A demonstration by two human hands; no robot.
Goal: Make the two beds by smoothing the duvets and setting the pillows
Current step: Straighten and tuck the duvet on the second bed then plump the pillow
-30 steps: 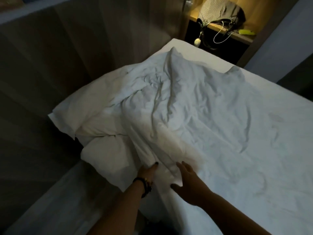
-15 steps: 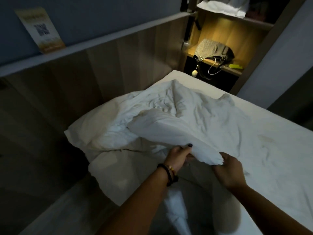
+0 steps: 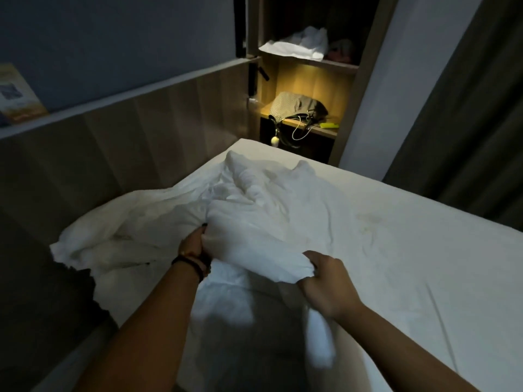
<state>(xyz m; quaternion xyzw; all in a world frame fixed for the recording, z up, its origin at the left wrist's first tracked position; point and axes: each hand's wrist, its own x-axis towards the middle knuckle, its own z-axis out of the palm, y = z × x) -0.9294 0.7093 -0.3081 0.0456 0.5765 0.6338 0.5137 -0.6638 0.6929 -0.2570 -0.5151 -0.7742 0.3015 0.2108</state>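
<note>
A crumpled white duvet lies bunched over the left half of a bed covered by a white sheet. Both hands lift its near edge off the mattress. My left hand, with a dark bracelet on the wrist, grips the fold at its left. My right hand grips the fold's right corner, fingers curled round the cloth. Beneath the raised edge a white pillow shows at the left, partly covered by the duvet.
A wooden headboard panel runs along the bed's left side, with a ledge holding a card. Beyond the bed a lit shelf unit holds a grey bag and white cloth. A dark curtain hangs at the right.
A second ago both hands reached flat toward the duvet's near edge. Since then they have taken hold of it and lifted it, and the view has tilted up.
</note>
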